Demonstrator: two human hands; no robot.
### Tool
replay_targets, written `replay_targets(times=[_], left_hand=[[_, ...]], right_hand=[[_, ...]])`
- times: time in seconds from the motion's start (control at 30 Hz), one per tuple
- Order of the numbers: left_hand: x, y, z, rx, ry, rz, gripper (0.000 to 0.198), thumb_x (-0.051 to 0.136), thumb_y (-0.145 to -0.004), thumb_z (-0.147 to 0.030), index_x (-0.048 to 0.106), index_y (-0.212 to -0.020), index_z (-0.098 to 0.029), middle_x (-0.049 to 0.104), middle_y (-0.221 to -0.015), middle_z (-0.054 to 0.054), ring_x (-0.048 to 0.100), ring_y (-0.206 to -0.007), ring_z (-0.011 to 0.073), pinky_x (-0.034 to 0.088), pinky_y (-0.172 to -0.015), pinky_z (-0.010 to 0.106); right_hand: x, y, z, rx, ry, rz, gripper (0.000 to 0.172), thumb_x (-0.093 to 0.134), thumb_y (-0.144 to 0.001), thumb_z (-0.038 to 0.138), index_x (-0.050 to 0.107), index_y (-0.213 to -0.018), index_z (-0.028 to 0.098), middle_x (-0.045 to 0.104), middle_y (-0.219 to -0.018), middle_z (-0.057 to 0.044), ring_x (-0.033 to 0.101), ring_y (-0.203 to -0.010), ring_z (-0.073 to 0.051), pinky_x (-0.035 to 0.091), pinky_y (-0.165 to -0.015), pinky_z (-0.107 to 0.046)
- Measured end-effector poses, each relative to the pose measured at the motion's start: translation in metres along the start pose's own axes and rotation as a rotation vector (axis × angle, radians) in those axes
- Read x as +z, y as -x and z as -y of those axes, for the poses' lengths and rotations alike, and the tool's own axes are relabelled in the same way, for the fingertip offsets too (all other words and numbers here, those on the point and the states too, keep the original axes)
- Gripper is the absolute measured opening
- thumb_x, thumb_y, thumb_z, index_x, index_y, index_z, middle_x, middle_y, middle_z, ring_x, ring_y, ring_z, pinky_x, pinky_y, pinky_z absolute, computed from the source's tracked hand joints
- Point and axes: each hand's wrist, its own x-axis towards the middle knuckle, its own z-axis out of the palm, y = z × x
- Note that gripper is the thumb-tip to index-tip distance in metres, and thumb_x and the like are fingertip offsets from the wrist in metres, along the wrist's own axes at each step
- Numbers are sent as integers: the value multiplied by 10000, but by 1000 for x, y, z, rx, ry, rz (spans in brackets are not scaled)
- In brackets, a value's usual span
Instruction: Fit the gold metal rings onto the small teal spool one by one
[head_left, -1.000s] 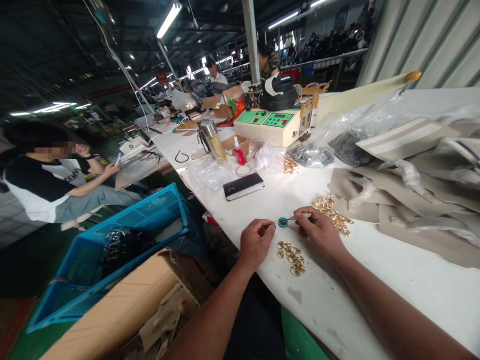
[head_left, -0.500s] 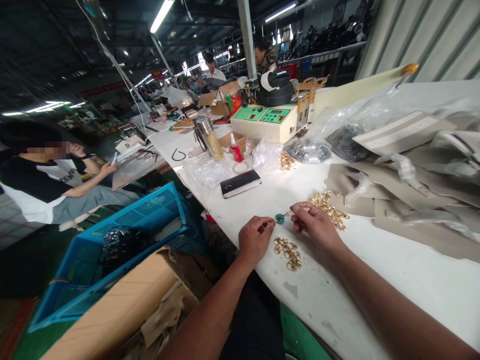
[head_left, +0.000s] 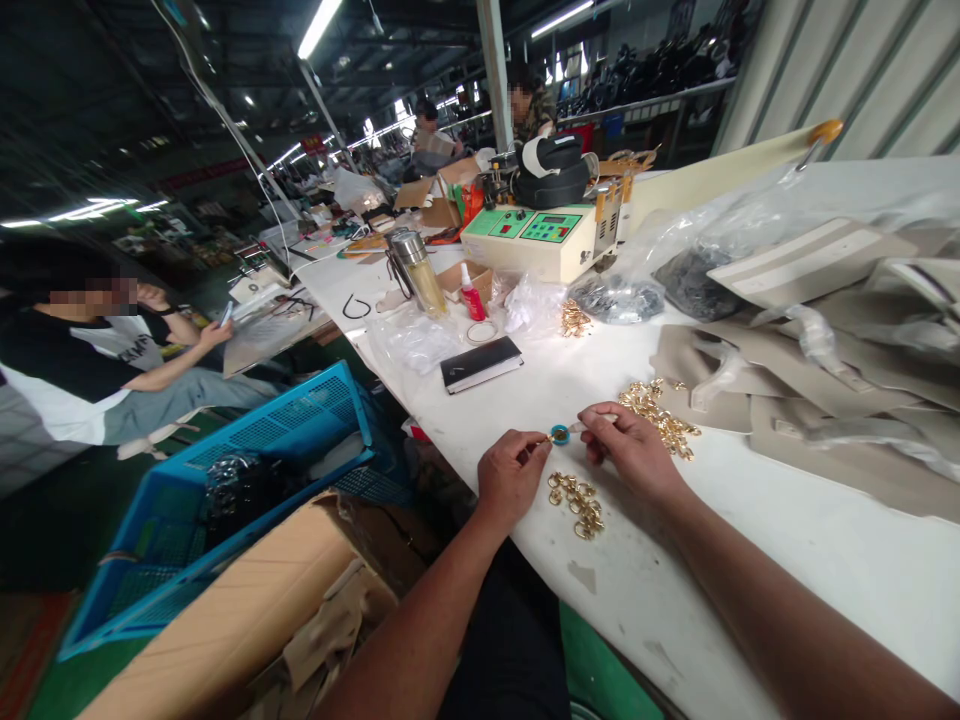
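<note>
My left hand [head_left: 514, 475] is closed in a pinch on a small gold metal fitting [head_left: 550, 438], mostly covered by the fingertips. The fitting is right at the rim of a small blue round cap [head_left: 560, 435] on the white table. From the other side, my right hand [head_left: 626, 445] grips a pale pointed stick [head_left: 600, 417], its tip at the cap. Whether the tip touches the fitting is too small to tell. Below the cap lies a small group of gold rings [head_left: 576, 503]. A larger heap of gold fittings [head_left: 664, 415] lies beyond my right hand.
Beige panels [head_left: 832, 400] cover the table's right side. Ahead are a black notebook [head_left: 482, 363], a red bottle [head_left: 472, 295], a flask [head_left: 421, 275] and a control machine [head_left: 536, 245]. A blue crate [head_left: 225, 480] and a cardboard box [head_left: 247, 590] stand left. A seated person [head_left: 112, 350] holds a phone.
My hands, the fitting and the stick keep nearly the same place at the blue cap. In the background, a distant person has shifted and now has something pale in front of them.
</note>
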Motion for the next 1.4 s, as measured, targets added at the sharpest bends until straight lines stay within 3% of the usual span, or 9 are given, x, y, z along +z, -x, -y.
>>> replay_targets(times=[0.43, 0.63, 0.77, 0.97, 1.07, 1.2, 1.4], left_hand=[[1, 2, 5, 45, -51, 20, 134, 686, -948, -271, 797, -1023, -272, 736, -939, -20, 622, -775, 112, 467, -748, 264], [0, 2, 3, 75, -53, 33, 127, 685, -952, -266, 801, -1003, -262, 729, -924, -7, 636, -810, 127, 477, -773, 272], [-1, 2, 3, 74, -33, 18, 131, 675, -958, -280, 798, -992, -251, 724, -911, 2, 631, -797, 132, 482, -782, 283], [-3, 0, 4, 52, -11, 19, 132, 681, -951, -312, 796, -970, -251, 729, -906, -3, 640, -804, 138, 486, -779, 286], [-4, -1, 5, 55, -10, 26, 150, 677, -953, -338, 800, -972, -254, 729, -916, 1, 648, -818, 141, 492, -784, 286], [-5, 0, 2, 79, -28, 23, 159, 671, -947, -330, 798, -972, -237, 723, -914, 13, 649, -818, 143, 501, -781, 286], [-13, 8, -12, 204, -301, 158, 154, 643, -951, -254, 787, -999, -232, 727, -978, 38, 661, -982, 190, 522, -920, 343]], right_hand=[[-3, 5, 2, -127, 324, 55, 418, 624, -965, 623, 665, -1013, 210, 664, -690, -2, 608, -631, -158, 443, -600, -274], [1, 1, 5, 51, 233, -21, 563, 653, -877, 761, 631, -892, 199, 685, -721, -25, 633, -581, -175, 490, -582, -298], [-1, -2, 7, 54, 380, -47, 607, 607, -898, 783, 615, -782, 187, 655, -639, -37, 594, -520, -160, 475, -584, -306], [-14, -3, 11, -11, 91, 271, 568, 699, -874, 714, 645, -1094, 193, 687, -806, -39, 642, -761, -186, 523, -679, -301], [-18, -3, 16, 8, 26, 323, 553, 753, -849, 659, 662, -1109, 180, 695, -836, -48, 637, -784, -178, 522, -706, -296], [-23, -9, 20, 63, -204, 123, 562, 837, -754, 647, 654, -981, 167, 667, -806, -29, 611, -653, -148, 488, -599, -273], [-53, -22, 29, -75, -380, -207, 523, 889, -714, 582, 661, -933, 166, 627, -727, -1, 564, -573, -126, 461, -512, -244]])
